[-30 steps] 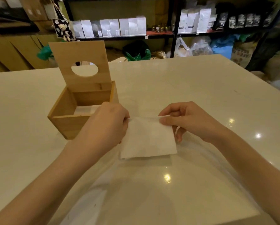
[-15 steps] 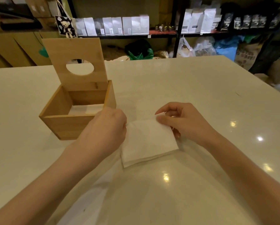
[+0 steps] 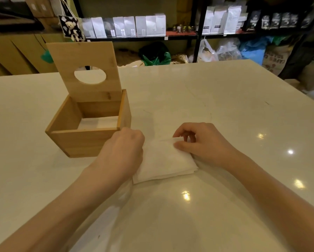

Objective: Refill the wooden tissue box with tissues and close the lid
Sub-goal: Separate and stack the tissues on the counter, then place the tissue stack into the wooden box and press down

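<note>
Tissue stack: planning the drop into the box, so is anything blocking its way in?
Nothing visible does. The lid stands upright at the back, leaving the wooden box open on top; the tissue stack lies right beside it, under both hands.

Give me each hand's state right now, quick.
Left hand: closed on the left edge of the tissue stack.
Right hand: fingers pinching the stack's top right corner.

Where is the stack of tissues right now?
In the head view, the tissue stack lies on the table, centre, between the left hand and right hand, right of the wooden box.
</note>
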Demonstrator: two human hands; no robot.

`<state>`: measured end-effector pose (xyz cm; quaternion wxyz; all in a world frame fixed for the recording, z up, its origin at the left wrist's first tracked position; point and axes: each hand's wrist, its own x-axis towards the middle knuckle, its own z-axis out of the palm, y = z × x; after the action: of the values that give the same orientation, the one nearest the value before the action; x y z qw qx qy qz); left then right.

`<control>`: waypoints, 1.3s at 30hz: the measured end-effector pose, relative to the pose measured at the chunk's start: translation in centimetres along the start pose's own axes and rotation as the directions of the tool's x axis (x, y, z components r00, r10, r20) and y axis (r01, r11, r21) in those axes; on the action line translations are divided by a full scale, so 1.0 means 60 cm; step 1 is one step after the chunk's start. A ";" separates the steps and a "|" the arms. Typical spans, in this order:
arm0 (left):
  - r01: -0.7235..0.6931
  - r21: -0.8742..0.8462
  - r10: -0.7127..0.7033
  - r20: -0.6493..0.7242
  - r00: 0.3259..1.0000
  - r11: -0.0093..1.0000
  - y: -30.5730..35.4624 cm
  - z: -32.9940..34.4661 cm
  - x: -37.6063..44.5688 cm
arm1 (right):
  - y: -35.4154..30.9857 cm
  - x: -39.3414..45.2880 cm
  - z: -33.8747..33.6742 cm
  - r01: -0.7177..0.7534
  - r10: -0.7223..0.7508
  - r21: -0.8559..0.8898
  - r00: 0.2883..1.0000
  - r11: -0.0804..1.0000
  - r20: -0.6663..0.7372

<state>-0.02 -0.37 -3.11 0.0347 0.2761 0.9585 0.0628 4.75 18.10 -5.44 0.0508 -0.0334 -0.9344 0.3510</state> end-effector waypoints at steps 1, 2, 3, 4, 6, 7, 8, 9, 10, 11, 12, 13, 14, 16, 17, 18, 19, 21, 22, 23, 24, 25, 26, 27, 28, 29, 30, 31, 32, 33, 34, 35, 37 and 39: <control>0.002 0.006 -0.002 0.000 1.000 1.000 0.000 0.001 0.000 | 0.000 0.001 0.000 0.009 -0.009 -0.034 1.000 0.999 0.000; 0.004 0.017 -0.004 0.003 1.000 1.000 -0.001 0.002 0.000 | 0.000 0.001 -0.001 0.020 -0.020 -0.075 1.000 0.997 0.006; 0.004 0.031 -0.004 0.008 1.000 1.000 0.000 0.003 0.000 | 0.002 0.002 -0.002 0.037 -0.035 -0.115 0.999 0.993 0.022; 0.001 0.046 -0.002 0.016 1.000 0.999 0.000 0.004 0.000 | 0.004 0.002 -0.003 0.059 -0.053 -0.147 0.998 0.987 0.045; 0.005 0.071 -0.007 0.035 0.999 0.997 0.003 0.005 -0.002 | 0.008 0.003 -0.005 0.103 -0.088 -0.176 0.992 0.979 0.089; 0.009 0.079 -0.013 0.049 0.999 0.997 0.004 0.005 -0.003 | 0.009 0.002 -0.005 0.118 -0.100 -0.183 0.989 0.976 0.107; 0.011 0.085 -0.017 0.067 0.998 0.996 0.005 0.004 -0.004 | 0.010 0.002 -0.004 0.130 -0.106 -0.193 0.986 0.973 0.126; 0.014 0.095 -0.022 0.086 0.996 0.995 0.005 0.004 -0.004 | 0.012 0.001 -0.002 0.141 -0.111 -0.211 0.983 0.967 0.147; 0.016 0.105 -0.028 0.106 0.994 0.994 0.004 0.004 -0.004 | 0.013 0.000 -0.001 0.155 -0.116 -0.237 0.978 0.959 0.171; 0.017 0.115 -0.031 0.124 0.992 0.993 0.004 0.003 -0.004 | 0.014 0.000 0.000 0.171 -0.122 -0.265 0.974 0.949 0.192; 0.013 0.123 -0.030 0.136 0.990 0.992 0.003 0.002 -0.004 | 0.013 -0.001 0.000 0.187 -0.129 -0.288 0.970 0.939 0.208; 0.007 0.128 -0.025 0.140 0.990 0.992 0.004 0.001 -0.004 | 0.013 -0.001 -0.001 0.199 -0.137 -0.305 0.967 0.931 0.214; 0.004 0.126 -0.021 0.138 0.990 0.992 0.004 0.001 -0.005 | 0.011 -0.001 -0.002 0.207 -0.144 -0.314 0.966 0.927 0.213; 0.010 0.092 -0.023 0.135 0.991 0.996 0.004 -0.001 -0.006 | 0.008 0.000 -0.004 0.214 -0.158 -0.306 0.968 0.928 0.197; 0.019 0.061 -0.027 0.141 0.990 0.998 0.004 -0.002 -0.006 | 0.006 0.000 -0.004 0.221 -0.171 -0.294 0.967 0.930 0.187; 0.029 0.027 -0.032 0.153 0.988 0.999 0.003 -0.003 -0.006 | 0.003 -0.001 -0.004 0.230 -0.185 -0.283 0.967 0.931 0.178; 0.039 -0.003 -0.038 0.167 0.985 0.999 0.002 -0.004 -0.006 | 0.003 -0.001 -0.003 0.236 -0.193 -0.274 0.966 0.932 0.174; 0.048 -0.031 -0.041 0.189 0.981 0.998 0.000 -0.005 -0.004 | 0.003 -0.002 -0.001 0.237 -0.194 -0.269 0.965 0.934 0.175; 0.042 -0.031 -0.035 0.193 0.981 0.999 0.000 -0.005 -0.004 | 0.003 -0.003 0.000 0.240 -0.200 -0.259 0.965 0.936 0.172; 0.030 -0.026 -0.025 0.193 0.981 0.999 0.000 -0.005 -0.005 | 0.002 -0.003 0.001 0.242 -0.207 -0.238 0.965 0.941 0.163; 0.018 -0.016 -0.014 0.188 0.982 1.000 0.000 -0.005 -0.005 | -0.002 -0.005 0.001 0.234 -0.205 -0.212 0.967 0.949 0.152; 0.007 -0.003 -0.006 0.182 0.983 1.000 0.001 -0.004 -0.006 | -0.005 -0.006 0.001 0.223 -0.199 -0.182 0.970 0.958 0.140; -0.003 0.010 0.001 0.174 0.985 1.000 0.001 -0.004 -0.006 | -0.009 -0.008 0.000 0.201 -0.183 -0.144 0.974 0.969 0.132; -0.011 0.021 0.008 0.169 0.986 1.000 0.001 -0.003 -0.008 | -0.011 -0.009 -0.003 0.173 -0.161 -0.090 0.979 0.981 0.126; -0.020 0.026 0.015 0.168 0.986 0.999 0.002 -0.003 -0.009 | -0.012 -0.010 -0.005 0.137 -0.133 -0.025 0.984 0.990 0.120; -0.027 0.022 0.023 0.172 0.985 0.999 0.003 -0.005 -0.010 | -0.011 -0.011 -0.007 0.103 -0.107 0.046 0.988 0.994 0.114; -0.032 0.004 0.031 0.182 0.983 0.999 0.004 -0.008 -0.011 | -0.011 -0.011 -0.010 0.074 -0.085 0.102 0.991 0.992 0.107; -0.034 -0.028 0.039 0.192 0.981 0.999 0.005 -0.012 -0.013 | -0.010 -0.010 -0.014 0.053 -0.066 0.129 0.993 0.990 0.103; -0.032 -0.070 0.046 0.204 0.978 0.997 0.006 -0.018 -0.014 | -0.010 -0.009 -0.019 0.035 -0.050 0.134 0.993 0.990 0.106; -0.033 -0.115 0.057 0.211 0.976 0.993 0.006 -0.026 -0.016 | -0.012 -0.007 -0.026 0.022 -0.039 0.143 0.992 0.990 0.118; -0.044 -0.149 0.074 0.206 0.976 0.988 0.006 -0.035 -0.019 | -0.018 -0.006 -0.035 0.008 -0.032 0.173 0.991 0.985 0.134; -0.064 -0.170 0.097 0.194 0.976 0.983 0.006 -0.046 -0.022 | -0.025 -0.005 -0.046 -0.001 -0.031 0.216 0.989 0.976 0.145; -0.101 -0.198 0.132 0.152 0.980 0.975 0.003 -0.071 -0.029 | -0.044 -0.002 -0.070 0.028 -0.065 0.260 0.989 0.965 0.134; -0.126 -0.240 0.149 0.081 0.985 0.962 -0.003 -0.102 -0.036 | -0.066 0.004 -0.093 0.096 -0.130 0.278 0.986 0.956 0.106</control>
<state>1.12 -2.29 2.97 0.1099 0.3387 0.9199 0.1641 5.05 18.81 1.38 0.0170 0.0492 -0.8790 0.4739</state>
